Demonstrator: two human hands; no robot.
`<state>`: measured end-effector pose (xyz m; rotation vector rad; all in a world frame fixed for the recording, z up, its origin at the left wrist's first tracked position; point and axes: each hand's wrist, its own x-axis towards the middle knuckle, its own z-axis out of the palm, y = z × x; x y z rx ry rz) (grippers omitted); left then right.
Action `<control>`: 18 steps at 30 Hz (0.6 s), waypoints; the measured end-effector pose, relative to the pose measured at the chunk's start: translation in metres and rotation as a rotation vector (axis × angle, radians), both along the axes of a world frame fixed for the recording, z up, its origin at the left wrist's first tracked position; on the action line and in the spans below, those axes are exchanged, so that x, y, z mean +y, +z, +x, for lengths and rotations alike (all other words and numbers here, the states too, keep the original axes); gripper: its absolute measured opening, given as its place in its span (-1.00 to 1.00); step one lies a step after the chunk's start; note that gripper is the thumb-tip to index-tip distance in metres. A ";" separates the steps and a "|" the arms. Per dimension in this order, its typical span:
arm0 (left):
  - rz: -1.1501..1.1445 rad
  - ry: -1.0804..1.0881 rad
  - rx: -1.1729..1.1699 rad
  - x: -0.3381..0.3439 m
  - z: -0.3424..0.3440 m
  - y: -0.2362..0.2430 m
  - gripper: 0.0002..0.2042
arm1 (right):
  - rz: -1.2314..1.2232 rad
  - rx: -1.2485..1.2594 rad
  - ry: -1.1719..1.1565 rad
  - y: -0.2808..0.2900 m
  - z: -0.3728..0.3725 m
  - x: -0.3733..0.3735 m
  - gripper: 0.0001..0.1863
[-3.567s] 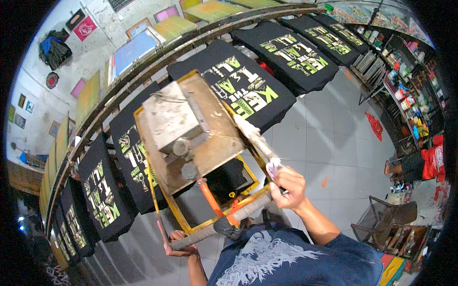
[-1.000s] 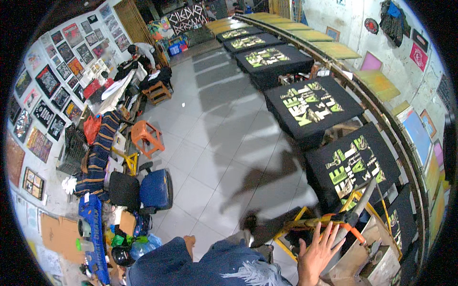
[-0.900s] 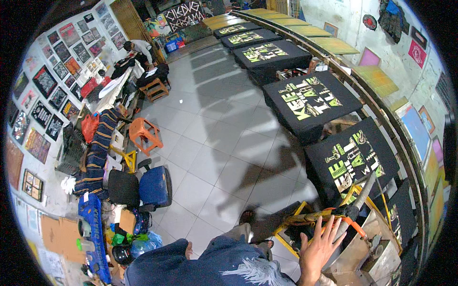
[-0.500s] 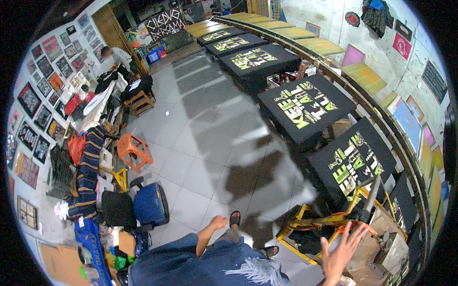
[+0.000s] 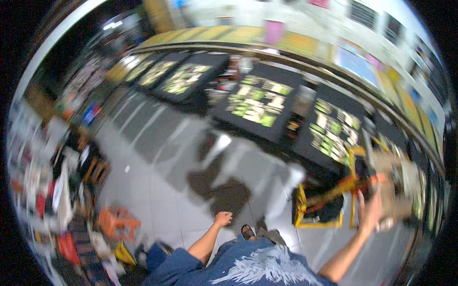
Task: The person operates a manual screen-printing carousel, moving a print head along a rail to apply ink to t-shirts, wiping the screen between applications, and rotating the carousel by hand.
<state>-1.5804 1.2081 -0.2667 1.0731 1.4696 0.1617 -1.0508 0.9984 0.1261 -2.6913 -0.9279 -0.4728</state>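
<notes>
My left hand hangs in front of my body, its fingers curled in, with nothing seen in it. Out to the right, my right hand has its thumb and fingers apart at the orange-red part of a yellow metal-framed cart. Motion blur hides whether the fingers touch it. Beyond the cart lies a black shirt with a green and cream print, spread flat on a board. Another black printed shirt lies to its left.
More black printed shirts line the long bench, with a dark rail behind them. Yellow-green boards lean along the wall. An orange stool stands on the tiled floor at the left, near piled goods and a wooden stool.
My view has swung to the right, shifting the room leftward in the picture and blurring it. My right hand has moved in closer to the cart's orange-red part. My left hand stays curled.
</notes>
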 end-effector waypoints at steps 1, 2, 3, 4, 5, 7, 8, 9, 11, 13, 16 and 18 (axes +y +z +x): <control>-0.056 -0.048 0.099 0.004 0.013 0.005 -0.63 | 0.009 0.127 -0.077 0.013 -0.011 0.005 -0.07; -0.012 -0.100 0.059 0.006 0.012 0.003 -0.62 | 0.074 0.058 -0.066 0.015 -0.018 0.010 -0.09; -0.002 -0.103 -0.018 0.014 0.013 -0.008 -0.59 | 0.016 0.116 -0.180 0.022 -0.023 0.019 -0.18; 0.040 -0.150 -0.009 0.022 0.043 0.000 -0.60 | 0.006 0.165 -0.249 0.028 -0.021 0.024 -0.21; 0.089 -0.185 -0.001 0.029 0.067 0.012 -0.60 | 0.007 0.220 -0.308 0.030 -0.018 0.026 -0.25; 0.232 -0.333 -0.175 0.046 0.111 0.030 -0.62 | -0.090 0.055 -0.325 0.010 -0.005 0.021 -0.23; 0.300 -0.391 -0.258 0.055 0.128 0.041 -0.62 | -0.057 0.027 -0.320 -0.001 0.001 0.018 -0.24; 0.351 -0.456 -0.302 0.059 0.153 0.065 -0.63 | -0.028 -0.009 -0.310 -0.006 0.002 0.014 -0.25; 0.459 -0.560 -0.386 0.072 0.214 0.134 -0.64 | -0.004 -0.009 -0.349 -0.001 -0.008 0.013 -0.27; 0.543 -0.569 -0.471 0.089 0.265 0.173 -0.66 | -0.001 -0.024 -0.357 -0.004 -0.009 0.015 -0.27; 0.609 -0.568 -0.602 0.098 0.349 0.253 -0.69 | -0.032 0.052 -0.381 -0.002 -0.011 0.019 -0.26; 0.674 -0.600 -0.712 0.099 0.403 0.303 -0.70 | -0.055 0.096 -0.393 0.002 -0.011 0.018 -0.25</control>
